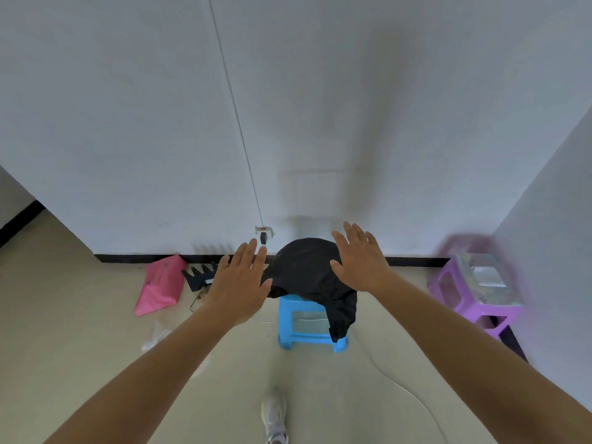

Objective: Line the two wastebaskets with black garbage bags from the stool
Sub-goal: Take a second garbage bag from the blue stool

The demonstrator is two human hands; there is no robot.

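Note:
A heap of black garbage bags (307, 270) lies on a small blue plastic stool (307, 325) by the white wall, one bag hanging down the stool's right side. My left hand (240, 283) is stretched out flat with fingers apart, just left of the heap. My right hand (358, 257) is also flat and spread, over the heap's right edge. Neither hand holds anything. No wastebasket is in view.
A purple plastic stool (471, 296) with a patterned box on top stands at the right wall. A pink bag (160, 283) and a black comb-shaped object (201, 274) lie by the baseboard at left. A white cable (403, 389) runs across the floor. My shoe (274, 415) shows below.

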